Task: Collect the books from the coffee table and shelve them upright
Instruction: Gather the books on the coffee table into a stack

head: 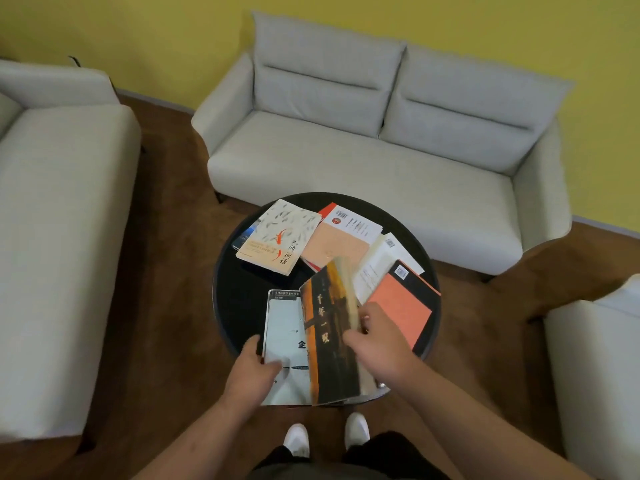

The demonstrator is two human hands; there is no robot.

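right hand [378,345] grips "千年一叹" [329,355], left hand [252,373] white book [285,322]

- far from you, a pale grey two-seat sofa [363,161] backs onto the yellow wall [519,29].
- on your left, another grey sofa [59,220].
- on your right, a pale seat's corner [599,358].
- brown wooden floor [166,306] beneath you.

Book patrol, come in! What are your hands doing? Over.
Left hand grips white book. Right hand holds dark book, tilted up. Other books flat on black table. Nothing blocking.
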